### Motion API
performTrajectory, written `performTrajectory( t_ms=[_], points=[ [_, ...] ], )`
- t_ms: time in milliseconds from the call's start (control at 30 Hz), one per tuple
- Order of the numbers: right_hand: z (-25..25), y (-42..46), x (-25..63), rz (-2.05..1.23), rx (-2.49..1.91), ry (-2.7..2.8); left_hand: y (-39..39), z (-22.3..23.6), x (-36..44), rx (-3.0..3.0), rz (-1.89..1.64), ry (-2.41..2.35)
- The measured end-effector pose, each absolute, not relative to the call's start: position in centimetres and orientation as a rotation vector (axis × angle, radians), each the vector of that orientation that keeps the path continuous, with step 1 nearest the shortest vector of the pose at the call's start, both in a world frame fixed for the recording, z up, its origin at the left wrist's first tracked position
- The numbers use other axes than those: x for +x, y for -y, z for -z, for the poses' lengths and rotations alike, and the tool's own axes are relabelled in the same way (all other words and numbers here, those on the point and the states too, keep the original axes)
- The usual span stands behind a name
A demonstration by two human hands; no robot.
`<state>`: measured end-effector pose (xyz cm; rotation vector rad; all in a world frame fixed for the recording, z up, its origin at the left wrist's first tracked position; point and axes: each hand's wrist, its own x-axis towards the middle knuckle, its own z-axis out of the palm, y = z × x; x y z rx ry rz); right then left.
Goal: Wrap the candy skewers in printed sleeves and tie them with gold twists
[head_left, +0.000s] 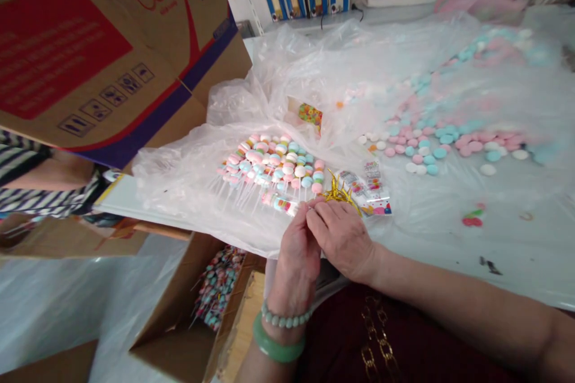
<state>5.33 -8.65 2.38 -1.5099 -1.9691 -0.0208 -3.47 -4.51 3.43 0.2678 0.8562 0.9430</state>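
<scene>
Head camera: the wrapped candy stick (281,204) lies just on the near side of the heap of candy sticks (269,161), its near end running into the fingers. The left hand (299,245) has its thumb and fingers closed at that end, and the right hand (341,233) is curled in against them; whether the right fingers pinch the wrapper, the stick or something small between them cannot be told. To the right of the heap are gold ties (339,192) and printed clear bags (372,188), with loose candies (422,149) farther right. The wrapped stick should be light, its candies soft and easily dented, its stick thin and fairly stiff, its clear film slippery and quick to crinkle. The best hold is likely a light pinch at the neck below the lowest candy, leaving the candies themselves unsqueezed.
</scene>
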Motion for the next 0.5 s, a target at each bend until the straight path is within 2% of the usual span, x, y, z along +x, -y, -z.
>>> performTrajectory(
  t_ms=[67, 133, 233, 300, 367, 500],
  points=[
    [-2.5, 7.9, 5.3, -0.291, -1.519, 1.816, 4.8, -3.7, -3.6, 0.294, -0.897, -0.801],
    [-2.6, 7.1, 5.5, -0.777, -1.490, 1.506, 5.0, -3.8, -4.1, 0.353, -0.856, -0.780],
    [-2.7, 6.6, 5.7, -1.420, -1.313, 1.041, 5.0, -3.8, -5.1, 0.549, -0.856, -0.794],
    [-2.8, 6.7, 6.0, -1.705, -1.156, 0.773, 4.8, -3.7, -5.6, 0.715, -0.846, -0.801],
    [-3.0, 6.9, 6.4, -1.786, -1.076, 0.622, 4.6, -3.6, -6.0, 0.844, -0.848, -0.825],
    [-3.9, 6.5, 7.4, -1.281, -1.242, 0.832, 4.5, -3.5, -6.1, 1.009, -0.883, -0.957]
  ],
)
